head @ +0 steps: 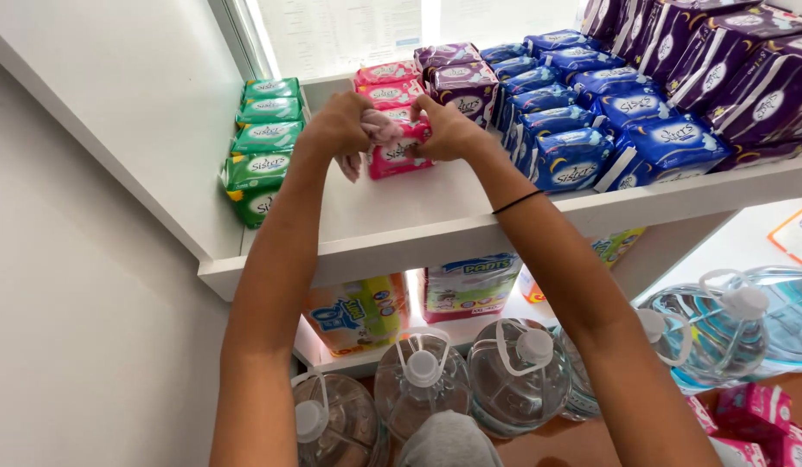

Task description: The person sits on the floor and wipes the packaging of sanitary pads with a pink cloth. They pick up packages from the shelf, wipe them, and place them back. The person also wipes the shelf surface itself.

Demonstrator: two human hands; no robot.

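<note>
Both my arms reach up to a white shelf [418, 220]. My left hand [339, 124] and my right hand [449, 130] grip the two sides of a pink soft pack [395, 156] at the front of a row of pink packs [385, 85]. A pale pink cloth [377, 131] is bunched under my left fingers. A thin black band [517, 201] circles my right wrist. Green packs [264, 143] stand in a row left of my left hand. Purple packs [460, 79] and blue packs [574, 130] stand right of my right hand.
Dark purple packs [738, 60] fill the shelf's far right. On a lower shelf stand colourful diaper packs [466, 281]. Several large clear water jugs [513, 372] with white caps sit on the floor below. Pink boxes [756, 415] lie at bottom right. A white wall [72, 303] is on the left.
</note>
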